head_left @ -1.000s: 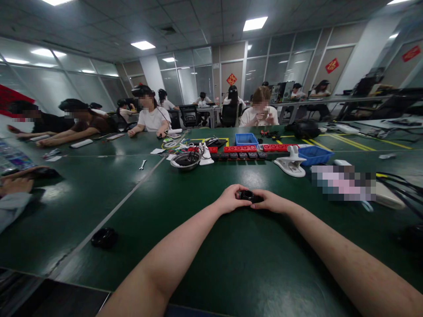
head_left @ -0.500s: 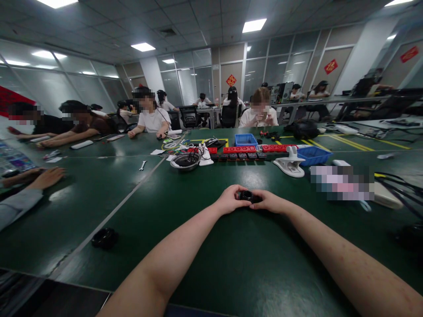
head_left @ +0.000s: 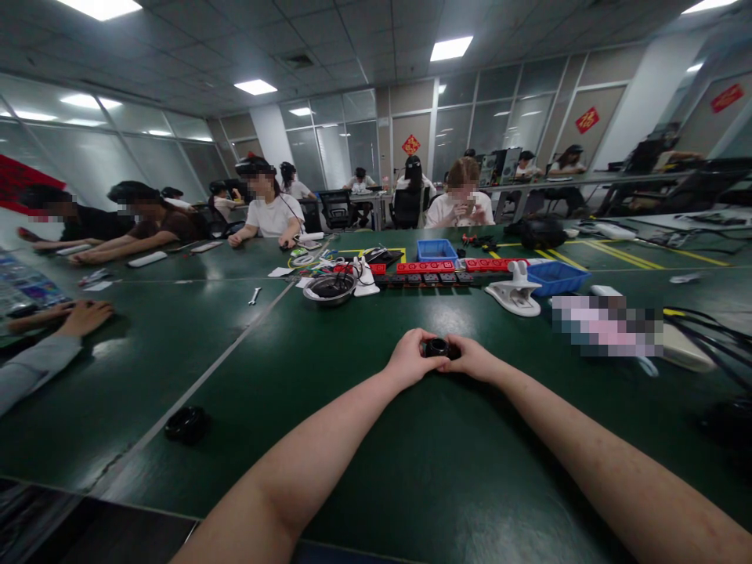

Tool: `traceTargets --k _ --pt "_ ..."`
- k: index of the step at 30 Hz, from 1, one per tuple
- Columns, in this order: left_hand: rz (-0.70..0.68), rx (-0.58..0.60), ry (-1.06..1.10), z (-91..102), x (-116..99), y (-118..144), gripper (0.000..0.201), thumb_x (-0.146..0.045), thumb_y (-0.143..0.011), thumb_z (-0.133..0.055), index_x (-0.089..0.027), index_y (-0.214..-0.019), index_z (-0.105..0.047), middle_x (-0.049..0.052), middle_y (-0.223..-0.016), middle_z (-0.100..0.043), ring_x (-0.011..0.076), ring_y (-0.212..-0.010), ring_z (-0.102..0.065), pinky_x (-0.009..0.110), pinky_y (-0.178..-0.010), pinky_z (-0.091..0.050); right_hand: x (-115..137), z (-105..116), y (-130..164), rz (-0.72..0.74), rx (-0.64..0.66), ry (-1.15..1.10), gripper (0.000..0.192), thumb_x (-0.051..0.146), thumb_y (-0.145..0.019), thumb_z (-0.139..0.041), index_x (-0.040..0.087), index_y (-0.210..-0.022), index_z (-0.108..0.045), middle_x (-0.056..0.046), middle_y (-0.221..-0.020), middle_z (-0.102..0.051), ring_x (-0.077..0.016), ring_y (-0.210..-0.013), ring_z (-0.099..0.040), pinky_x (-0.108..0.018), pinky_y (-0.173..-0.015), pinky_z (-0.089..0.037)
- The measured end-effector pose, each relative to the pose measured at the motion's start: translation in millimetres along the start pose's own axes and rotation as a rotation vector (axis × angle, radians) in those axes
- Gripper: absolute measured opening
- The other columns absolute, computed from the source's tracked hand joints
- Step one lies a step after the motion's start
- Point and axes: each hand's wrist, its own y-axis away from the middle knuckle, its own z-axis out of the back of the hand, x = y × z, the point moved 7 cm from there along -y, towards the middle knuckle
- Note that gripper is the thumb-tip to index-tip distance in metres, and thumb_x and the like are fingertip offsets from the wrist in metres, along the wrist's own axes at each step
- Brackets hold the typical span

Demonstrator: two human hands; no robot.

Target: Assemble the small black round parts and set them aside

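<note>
Head view: my left hand point(head_left: 410, 360) and right hand point(head_left: 473, 359) meet over the green desk point(head_left: 376, 439), both closed around one small black round part point(head_left: 438, 347) held between the fingertips, well in from the near edge. Toward the far edge, a metal bowl point(head_left: 330, 288) and a row of red blocks point(head_left: 427, 267). Another black round piece point(head_left: 186, 424) lies near the near-left corner. A co-worker's hand point(head_left: 87, 316) rests at the left edge.

Bare green table point(head_left: 364, 478) around hands
</note>
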Motion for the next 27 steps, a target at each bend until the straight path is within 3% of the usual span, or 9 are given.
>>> traceTargets --k 4,6,8,12,15,27 --pt "0.035 -0.122 -0.056 3.8 3.9 1.2 0.043 -0.037 -0.055 -0.064 -0.016 -0.089 -0.049 0.003 -0.085 -0.048 0.0133 -0.073 -0.045 0.024 -0.062 -0.037 2.2 1.8 0.5 -0.051 -0.237 0.273 0.034 0.038 -0.055 -0.061 0.017 -0.078 -0.047 -0.002 -0.07 -0.053 -0.0155 -0.064 -0.048 -0.024 -0.054 -0.033" --pt "0.036 -0.121 -0.048 4.4 5.3 0.4 0.043 -0.038 -0.056 -0.064 -0.016 -0.089 -0.049 0.004 -0.086 -0.048 0.0135 -0.073 -0.046 0.025 -0.063 -0.037 5.1 2.9 1.8 -0.04 -0.291 0.326 0.039 0.039 -0.056 -0.06 0.017 -0.086 -0.048 -0.005 -0.076 -0.055 -0.0176 -0.069 -0.05 -0.025 -0.058 -0.034" --pt "0.017 -0.053 -0.006 2.9 5.8 -1.7 0.042 -0.037 -0.056 -0.064 -0.016 -0.09 -0.05 0.004 -0.086 -0.049 0.0128 -0.071 -0.046 0.024 -0.062 -0.037 7.6 2.1 1.6 0.004 -0.229 0.267 0.046 0.039 -0.055 -0.062 0.018 -0.093 -0.048 -0.006 -0.082 -0.056 -0.0194 -0.074 -0.051 -0.027 -0.062 -0.035" --pt "-0.02 0.118 0.123 -0.6 6.7 -5.4 0.043 -0.034 -0.056 -0.065 -0.015 -0.092 -0.051 0.003 -0.086 -0.05 0.0105 -0.067 -0.045 0.023 -0.06 -0.036 16.4 -1.4 3.2 0.156 0.066 -0.02 0.047 0.034 -0.059 -0.061 0.017 -0.101 -0.049 -0.005 -0.095 -0.056 -0.0198 -0.085 -0.051 -0.03 -0.074 -0.037" --pt "-0.014 0.165 0.185 -1.0 8.6 -6.9 0.043 -0.032 -0.056 -0.065 -0.015 -0.093 -0.051 0.003 -0.084 -0.051 0.0089 -0.064 -0.044 0.022 -0.059 -0.036 17.5 -1.8 5.5 0.155 0.202 -0.168 0.045 0.029 -0.062 -0.059 0.016 -0.104 -0.049 -0.004 -0.098 -0.056 -0.0189 -0.088 -0.051 -0.031 -0.077 -0.038" --pt "-0.029 0.18 0.193 -2.6 9.5 -8.2 0.045 -0.033 -0.055 -0.066 -0.015 -0.094 -0.051 0.002 -0.079 -0.05 0.0071 -0.059 -0.041 0.02 -0.054 -0.035 12.7 -4.2 6.0 0.094 0.265 -0.264 0.039 0.025 -0.062 -0.058 0.015 -0.099 -0.051 -0.003 -0.093 -0.058 -0.0175 -0.085 -0.052 -0.03 -0.075 -0.039"
